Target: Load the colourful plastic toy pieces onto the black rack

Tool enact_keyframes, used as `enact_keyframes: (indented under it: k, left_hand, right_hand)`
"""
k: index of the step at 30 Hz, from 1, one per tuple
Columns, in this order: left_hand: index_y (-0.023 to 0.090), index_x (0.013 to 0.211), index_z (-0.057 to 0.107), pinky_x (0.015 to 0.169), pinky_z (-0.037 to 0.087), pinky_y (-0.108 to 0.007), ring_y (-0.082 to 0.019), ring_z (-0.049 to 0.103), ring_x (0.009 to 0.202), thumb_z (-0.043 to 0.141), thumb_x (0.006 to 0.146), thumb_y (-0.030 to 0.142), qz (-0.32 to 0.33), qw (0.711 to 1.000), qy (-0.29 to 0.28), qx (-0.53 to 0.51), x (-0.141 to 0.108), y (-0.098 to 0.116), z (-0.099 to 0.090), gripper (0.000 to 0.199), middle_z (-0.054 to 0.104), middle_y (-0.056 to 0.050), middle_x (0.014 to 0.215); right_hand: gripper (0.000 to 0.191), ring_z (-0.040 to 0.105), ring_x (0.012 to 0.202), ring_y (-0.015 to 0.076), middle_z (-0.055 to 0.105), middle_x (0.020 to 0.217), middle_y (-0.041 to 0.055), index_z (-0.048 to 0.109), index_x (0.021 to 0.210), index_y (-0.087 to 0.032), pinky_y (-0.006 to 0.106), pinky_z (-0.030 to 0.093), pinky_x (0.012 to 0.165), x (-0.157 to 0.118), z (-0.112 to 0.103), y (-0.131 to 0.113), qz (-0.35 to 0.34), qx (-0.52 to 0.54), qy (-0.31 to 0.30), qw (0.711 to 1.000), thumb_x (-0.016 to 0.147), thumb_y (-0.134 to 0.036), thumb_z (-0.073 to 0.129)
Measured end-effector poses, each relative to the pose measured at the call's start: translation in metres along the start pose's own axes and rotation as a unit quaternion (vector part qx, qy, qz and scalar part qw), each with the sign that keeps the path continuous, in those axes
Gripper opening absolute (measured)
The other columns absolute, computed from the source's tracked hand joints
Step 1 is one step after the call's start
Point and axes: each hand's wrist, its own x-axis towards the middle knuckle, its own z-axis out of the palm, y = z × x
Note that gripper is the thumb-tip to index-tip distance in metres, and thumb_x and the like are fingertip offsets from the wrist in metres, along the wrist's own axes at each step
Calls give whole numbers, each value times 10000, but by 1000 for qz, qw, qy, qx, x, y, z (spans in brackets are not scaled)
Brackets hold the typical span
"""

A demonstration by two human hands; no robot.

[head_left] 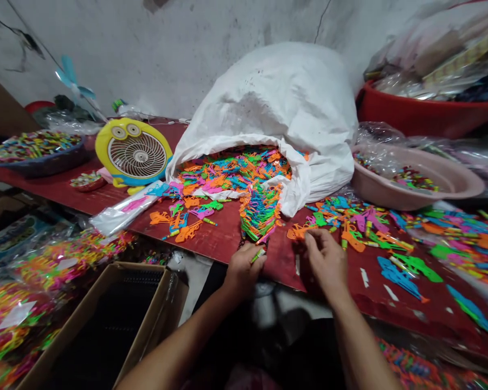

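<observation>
My left hand (245, 269) is closed at the table's front edge, with a small yellow-green stick (258, 255) between thumb and fingers. A thin pink piece (266, 234) rises just above its knuckles. Beyond it, a dense stack of flat coloured plastic pieces (261, 208) runs back toward the white sack (284, 92). On the right, the thumb and fingertips of my right hand (328, 262) are pinched on an orange flat plastic piece (300, 232), low over the red tabletop (282, 260). My fingers partly cover that piece's near end.
Loose plastic pieces (183, 222) lie left of the stack, with more at right. A yellow fan (106, 157) stands at left. A pink basin (451, 189) and red tub (423, 114) are at right. Below left is an open cardboard box (174, 298).
</observation>
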Motion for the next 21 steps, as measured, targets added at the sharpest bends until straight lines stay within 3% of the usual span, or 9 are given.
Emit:
enact_keyframes:
  k: [3, 5, 8, 11, 13, 17, 19, 21]
  left_hand:
    - [179, 1127, 682, 878, 491, -303, -192, 631, 992, 507, 942, 248, 13, 999, 30, -16, -8, 6, 2, 264, 702, -82, 1049]
    - [188, 1180, 673, 894, 483, -327, -204, 626, 991, 507, 952, 297, 20, 999, 32, 8, -14, 14, 6, 303, 709, -84, 1043]
    - [231, 1195, 680, 850, 485, -318, -200, 634, 909, 523, 946, 364, 9, 1000, -4, 20, -19, 26, 16, 323, 727, -60, 951]
    - [236, 1174, 689, 837, 484, -277, -183, 653, 916, 544, 928, 344, -23, 996, -43, -80, -18, 33, 24, 305, 735, -46, 1004]
    - [208, 1105, 702, 786, 476, -254, -171, 646, 867, 539, 919, 334, -48, 985, -54, -154, -14, 36, 27, 278, 728, -39, 967]
    - [170, 849, 669, 567, 373, -211, -110, 501, 594, 523, 895, 356, -125, 958, -81, -246, -3, 36, 32, 240, 569, 26, 641]
    - [170, 825, 641, 529, 341, -208, -99, 461, 541, 532, 878, 369, -164, 946, -76, -268, 1, 34, 35, 233, 513, 45, 590]
    - [170, 864, 637, 529, 353, -209, -104, 488, 539, 540, 868, 384, -184, 940, -66, -279, 4, 31, 39, 235, 523, 46, 597]
  right_hand:
    - [311, 580, 619, 188, 673, 742, 53, 634, 840, -197, 292, 398, 579, 12, -18, 36, 61, -106, -4, 993, 834, -492, 535]
    - [341, 569, 605, 201, 650, 692, 55, 624, 795, -204, 298, 368, 561, 20, -20, 47, 80, -173, -8, 982, 823, -528, 524]
    - [382, 601, 676, 241, 663, 767, 97, 626, 847, -203, 326, 374, 591, 31, -10, 42, 98, -261, -1, 960, 827, -569, 517]
    - [415, 615, 737, 261, 664, 908, 151, 608, 952, -185, 349, 397, 625, 42, 6, 34, 91, -312, 19, 945, 798, -569, 573]
    - [370, 608, 739, 242, 654, 922, 137, 597, 948, -186, 341, 404, 636, 48, 13, 36, 66, -299, 15, 952, 767, -509, 614]
    - [287, 571, 648, 181, 625, 747, 26, 582, 951, -181, 298, 410, 628, 52, 17, 54, 70, -144, -32, 987, 720, -351, 599]
    - [299, 551, 621, 164, 608, 718, 2, 575, 959, -177, 285, 411, 623, 49, 14, 63, 66, -86, -25, 994, 714, -348, 586]
    - [280, 545, 654, 166, 613, 761, 16, 584, 929, -180, 291, 417, 643, 44, 10, 67, 28, -92, -5, 995, 719, -365, 584]
